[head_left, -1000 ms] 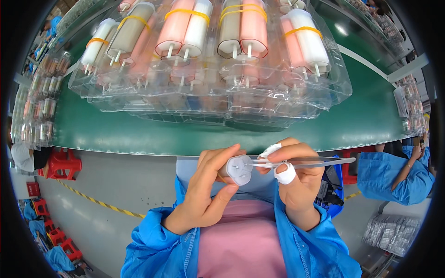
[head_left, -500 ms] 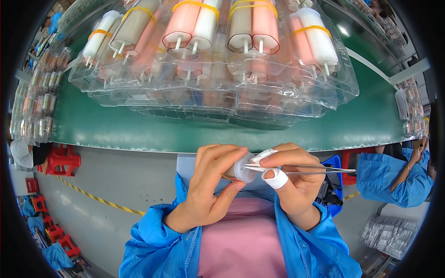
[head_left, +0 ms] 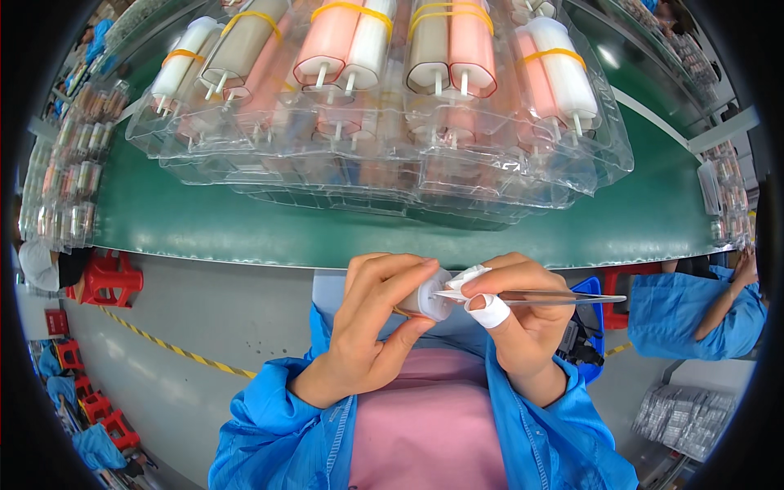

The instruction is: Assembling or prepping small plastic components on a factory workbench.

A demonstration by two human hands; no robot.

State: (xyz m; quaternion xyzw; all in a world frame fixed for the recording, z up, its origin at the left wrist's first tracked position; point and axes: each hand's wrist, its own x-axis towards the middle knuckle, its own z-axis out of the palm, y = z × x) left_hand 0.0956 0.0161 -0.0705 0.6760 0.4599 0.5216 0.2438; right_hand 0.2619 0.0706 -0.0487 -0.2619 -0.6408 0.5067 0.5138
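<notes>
My left hand [head_left: 359,331] is closed around a short cylinder [head_left: 427,298] with a pale, translucent end, turned toward my right hand. The fingers cover most of its body. My right hand [head_left: 527,331] pinches a pair of metal tweezers [head_left: 572,299], whose tips reach the cylinder's pale end; whether they grip anything there is too small to tell. White wrapping [head_left: 488,310] circles my right thumb, and more white material covers a fingertip beside it. Both hands are held just off the table's near edge, above my lap.
On the green table [head_left: 245,233] ahead stands a stack of clear plastic trays [head_left: 392,184]. Pink, white and grey tubes [head_left: 327,53] lie in it, bundled with yellow bands. A blue bin [head_left: 590,367] sits at my right. Red stools [head_left: 113,278] and a person in blue [head_left: 694,314] are farther off.
The tweezers have turned slightly in my right hand, and their arms now look closer together. Their tips have shifted a little to the right. My left hand keeps its hold on the cylinder.
</notes>
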